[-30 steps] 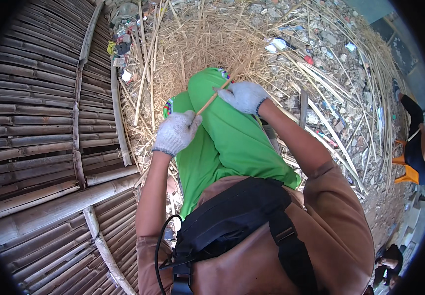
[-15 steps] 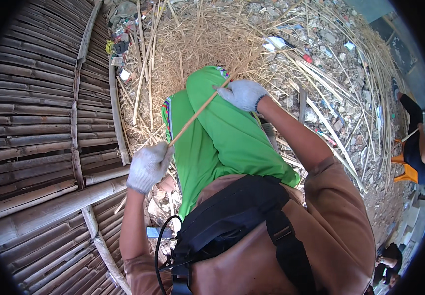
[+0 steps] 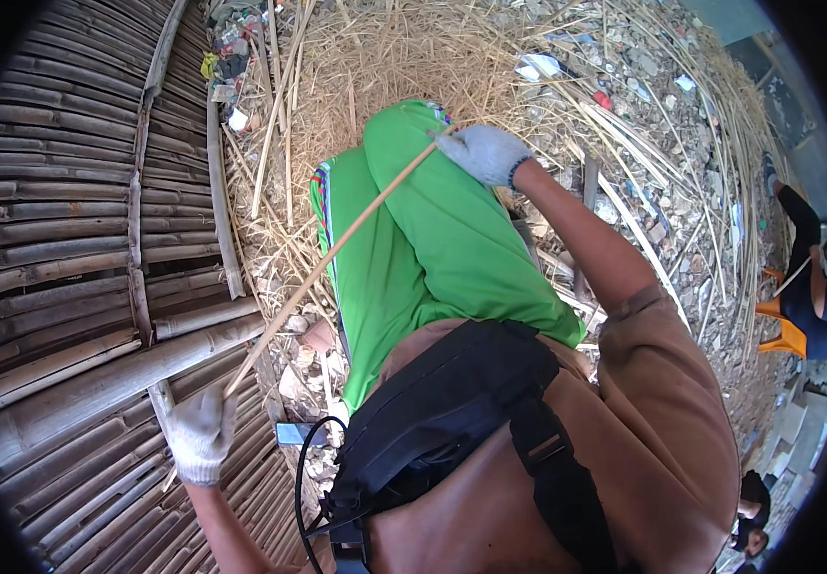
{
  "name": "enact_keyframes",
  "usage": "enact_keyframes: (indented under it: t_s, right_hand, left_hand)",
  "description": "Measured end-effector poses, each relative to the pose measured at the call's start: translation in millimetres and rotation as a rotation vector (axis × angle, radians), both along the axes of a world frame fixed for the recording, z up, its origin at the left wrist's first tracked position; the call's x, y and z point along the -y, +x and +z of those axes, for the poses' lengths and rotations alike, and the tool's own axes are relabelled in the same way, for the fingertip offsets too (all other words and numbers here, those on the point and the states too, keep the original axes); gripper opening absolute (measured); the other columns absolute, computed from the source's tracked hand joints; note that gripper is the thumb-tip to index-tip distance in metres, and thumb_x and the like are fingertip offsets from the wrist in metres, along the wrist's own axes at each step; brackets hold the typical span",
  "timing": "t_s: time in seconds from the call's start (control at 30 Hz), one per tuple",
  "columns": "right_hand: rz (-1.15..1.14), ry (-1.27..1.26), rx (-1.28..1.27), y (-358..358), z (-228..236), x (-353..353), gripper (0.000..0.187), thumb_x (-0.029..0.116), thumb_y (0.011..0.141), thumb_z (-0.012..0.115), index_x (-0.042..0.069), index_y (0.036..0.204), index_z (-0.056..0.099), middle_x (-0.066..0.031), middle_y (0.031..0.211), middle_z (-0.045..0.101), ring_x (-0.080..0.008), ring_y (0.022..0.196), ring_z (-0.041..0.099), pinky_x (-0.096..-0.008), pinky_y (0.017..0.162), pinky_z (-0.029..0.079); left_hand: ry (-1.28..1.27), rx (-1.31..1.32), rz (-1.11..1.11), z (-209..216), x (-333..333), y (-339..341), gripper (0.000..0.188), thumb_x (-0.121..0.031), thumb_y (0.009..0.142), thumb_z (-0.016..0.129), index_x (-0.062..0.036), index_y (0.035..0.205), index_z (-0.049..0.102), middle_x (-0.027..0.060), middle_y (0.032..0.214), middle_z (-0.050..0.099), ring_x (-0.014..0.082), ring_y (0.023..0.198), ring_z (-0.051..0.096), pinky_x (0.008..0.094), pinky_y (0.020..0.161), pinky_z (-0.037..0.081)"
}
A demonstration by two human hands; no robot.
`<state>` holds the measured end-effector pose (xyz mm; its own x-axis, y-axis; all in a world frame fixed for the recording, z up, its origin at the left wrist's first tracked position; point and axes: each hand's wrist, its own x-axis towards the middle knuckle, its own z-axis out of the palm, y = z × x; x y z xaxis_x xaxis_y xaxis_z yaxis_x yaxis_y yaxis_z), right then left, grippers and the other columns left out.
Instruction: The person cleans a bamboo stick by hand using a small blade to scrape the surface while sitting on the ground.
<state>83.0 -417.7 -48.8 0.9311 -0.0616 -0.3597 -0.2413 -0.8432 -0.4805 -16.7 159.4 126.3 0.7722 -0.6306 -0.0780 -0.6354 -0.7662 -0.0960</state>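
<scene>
A long, thin bamboo strip (image 3: 337, 247) slants across my lap, from low on the left up to the right knee. My left hand (image 3: 201, 435), in a whitish knitted glove, pinches its lower end out over the bamboo slats. Near the strip's upper end, by the knee of my green trousers (image 3: 461, 225), my gloved right hand (image 3: 483, 155) closes around it. The right palm faces away, so anything else inside it is hidden.
A bamboo slat wall (image 3: 59, 230) rises along the left. Straw and shavings (image 3: 404, 57) cover the ground ahead, with rubble and long split strips (image 3: 643, 163) to the right. A phone-like blue object (image 3: 301, 434) lies near my left side. At far right, a person sits by an orange stool (image 3: 783, 330).
My left hand has moved down and outward to the left, away from my knee. More of the bamboo strip now shows between my hands. The right hand has shifted slightly up.
</scene>
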Motion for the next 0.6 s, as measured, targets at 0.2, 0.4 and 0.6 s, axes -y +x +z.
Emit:
enact_keyframes:
  t_s: [0.2, 0.4, 0.6]
  right_hand:
    - [-0.134, 0.054, 0.126, -4, -5, 12, 0.091, 0.076, 0.108, 0.033, -0.002, 0.103, 0.08, -0.0302, 0.102, 0.078, -0.0483, 0.098, 0.076, -0.0548, 0.093, 0.059]
    - [-0.221, 0.021, 0.117, -20, 4, 20, 0.081, 0.073, 0.109, 0.037, 0.004, 0.109, 0.08, -0.0277, 0.101, 0.078, -0.0475, 0.099, 0.075, -0.0555, 0.092, 0.058]
    - [0.006, -0.042, 0.139, -22, 35, -27, 0.073, 0.068, 0.108, 0.04, 0.008, 0.105, 0.082, -0.025, 0.107, 0.08, -0.0452, 0.1, 0.078, -0.0574, 0.092, 0.06]
  left_hand:
    - [-0.015, -0.095, 0.024, -1, -18, -7, 0.025, -0.025, 0.107, 0.07, -0.0088, 0.091, 0.061, 0.0171, 0.07, 0.062, 0.0439, 0.062, 0.065, 0.0535, 0.057, 0.05]
    - [-0.085, -0.13, 0.052, -22, 18, 14, 0.014, -0.02, 0.107, 0.068, -0.0072, 0.105, 0.066, 0.0181, 0.077, 0.067, 0.0423, 0.065, 0.068, 0.0518, 0.059, 0.052]
    - [-0.159, -0.064, -0.131, -72, 151, 78, 0.014, -0.019, 0.106, 0.067, -0.008, 0.112, 0.061, 0.0149, 0.079, 0.068, 0.0385, 0.064, 0.069, 0.051, 0.058, 0.055]
